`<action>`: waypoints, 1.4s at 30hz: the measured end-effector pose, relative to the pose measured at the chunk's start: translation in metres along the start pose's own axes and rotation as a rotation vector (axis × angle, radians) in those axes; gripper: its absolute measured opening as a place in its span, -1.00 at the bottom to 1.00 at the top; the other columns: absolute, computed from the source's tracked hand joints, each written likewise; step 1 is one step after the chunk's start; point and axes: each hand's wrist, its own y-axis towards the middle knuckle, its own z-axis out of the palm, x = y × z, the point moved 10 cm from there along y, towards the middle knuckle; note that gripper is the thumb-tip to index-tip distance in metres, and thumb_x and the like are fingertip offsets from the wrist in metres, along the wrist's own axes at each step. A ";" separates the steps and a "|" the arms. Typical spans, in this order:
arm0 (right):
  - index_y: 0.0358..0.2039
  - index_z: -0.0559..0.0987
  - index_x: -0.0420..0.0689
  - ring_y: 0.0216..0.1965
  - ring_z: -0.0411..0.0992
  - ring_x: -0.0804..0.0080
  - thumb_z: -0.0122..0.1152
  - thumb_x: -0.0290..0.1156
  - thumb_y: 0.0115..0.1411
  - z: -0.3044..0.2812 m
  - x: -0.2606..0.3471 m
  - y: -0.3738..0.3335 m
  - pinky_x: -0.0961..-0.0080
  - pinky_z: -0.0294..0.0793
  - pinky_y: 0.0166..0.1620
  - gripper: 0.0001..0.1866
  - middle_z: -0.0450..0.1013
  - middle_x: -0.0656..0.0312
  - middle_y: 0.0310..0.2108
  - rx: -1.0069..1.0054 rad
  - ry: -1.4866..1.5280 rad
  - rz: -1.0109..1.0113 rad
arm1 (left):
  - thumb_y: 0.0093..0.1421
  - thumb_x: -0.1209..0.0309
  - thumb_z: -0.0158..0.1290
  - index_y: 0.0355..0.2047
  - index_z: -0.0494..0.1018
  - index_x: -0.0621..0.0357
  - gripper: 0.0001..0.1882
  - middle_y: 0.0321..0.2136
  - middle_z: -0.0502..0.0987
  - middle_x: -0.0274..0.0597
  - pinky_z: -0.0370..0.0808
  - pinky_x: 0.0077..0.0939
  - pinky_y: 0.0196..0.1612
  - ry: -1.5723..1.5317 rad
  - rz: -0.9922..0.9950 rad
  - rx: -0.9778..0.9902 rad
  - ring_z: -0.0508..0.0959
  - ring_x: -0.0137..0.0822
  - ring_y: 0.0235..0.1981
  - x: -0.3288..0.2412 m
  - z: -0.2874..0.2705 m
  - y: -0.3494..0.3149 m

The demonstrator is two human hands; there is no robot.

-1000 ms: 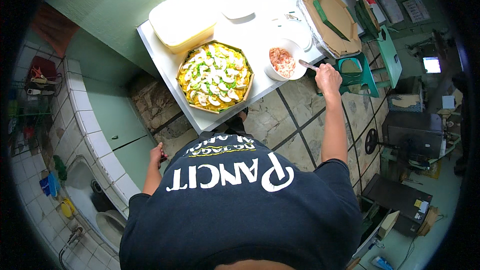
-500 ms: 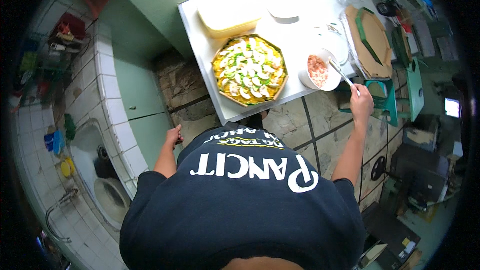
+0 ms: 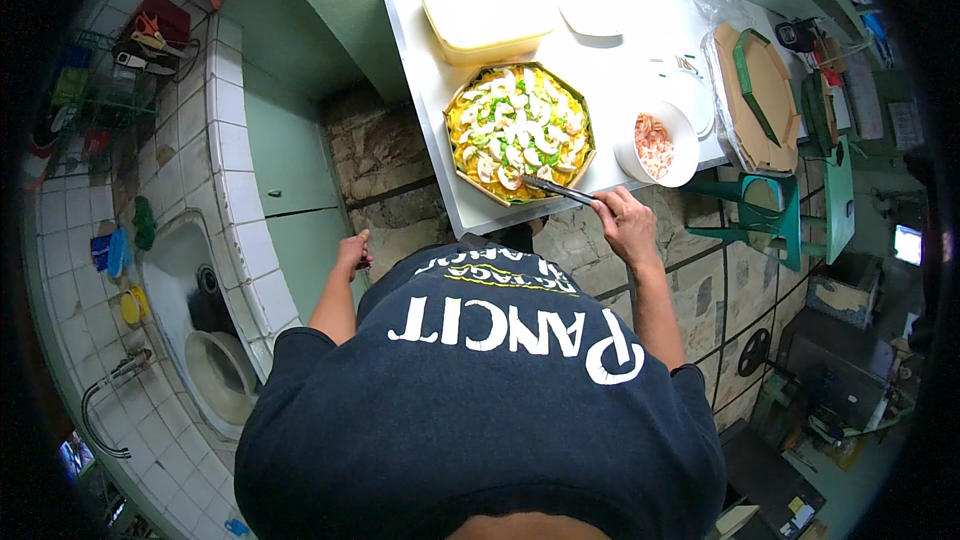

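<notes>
My right hand (image 3: 627, 225) is closed round the handle of a pair of tongs (image 3: 565, 192). The tongs' tips rest over the near edge of a yellow noodle dish (image 3: 500, 145), topped with pale egg-like slices and chopped greens. An octagonal tray (image 3: 593, 156) holds the dish. Whether the tips pinch anything is too small to tell. To the right stands a white tub (image 3: 683, 168) with pink pieces (image 3: 654, 148), perhaps shrimp. At my left side, away from the table, my left hand (image 3: 352, 253) hangs with curled fingers; what they hold, if anything, is hidden.
On the white table (image 3: 425, 70) stand a large pale container (image 3: 490, 25) at the back and a cardboard tray with a green rim (image 3: 775, 90) at the right. A green stool (image 3: 770, 215) is beyond the table's right corner. A tiled sink (image 3: 190, 290) lies to my left.
My right hand has carried the tongs leftward from the tub of pink pieces to the near edge of the noodle dish. The left hand stays at my side. The view has shifted slightly.
</notes>
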 end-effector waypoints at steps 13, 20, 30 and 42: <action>-0.37 0.56 -0.09 -0.45 0.50 0.16 0.09 -0.18 0.20 0.036 0.055 0.014 0.28 0.48 -0.38 -0.76 0.45 0.18 -0.41 0.065 -0.118 -0.083 | 0.19 0.02 0.06 -0.66 0.31 0.00 -0.57 -0.76 0.33 -0.40 0.41 -0.42 -0.63 0.009 -0.075 -0.007 0.46 -0.39 -0.72 0.027 -0.018 -0.010; -0.34 0.58 -0.06 -0.45 0.50 0.16 0.09 -0.19 0.21 0.025 0.060 0.020 0.27 0.46 -0.38 -0.77 0.47 0.20 -0.40 0.007 -0.024 -0.080 | 0.19 0.01 0.06 -0.64 0.31 0.00 -0.58 -0.77 0.33 -0.40 0.40 -0.41 -0.62 0.003 -0.066 -0.022 0.46 -0.38 -0.72 0.027 -0.020 -0.012; -0.37 0.59 -0.06 -0.44 0.50 0.14 0.10 -0.19 0.20 0.025 0.040 0.017 0.26 0.47 -0.37 -0.77 0.48 0.18 -0.39 0.093 -0.114 0.014 | 0.18 0.04 0.08 -0.64 0.31 0.01 -0.59 -0.77 0.33 -0.40 0.40 -0.43 -0.65 -0.015 -0.068 -0.022 0.45 -0.39 -0.74 0.020 -0.009 -0.018; -0.36 0.59 -0.05 -0.43 0.50 0.15 0.11 -0.21 0.20 0.020 0.049 0.025 0.27 0.47 -0.37 -0.79 0.49 0.21 -0.38 -0.064 0.097 -0.070 | 0.17 0.01 0.07 -0.64 0.31 0.00 -0.58 -0.74 0.34 -0.40 0.40 -0.41 -0.63 0.014 -0.084 -0.015 0.47 -0.38 -0.70 0.017 -0.004 -0.009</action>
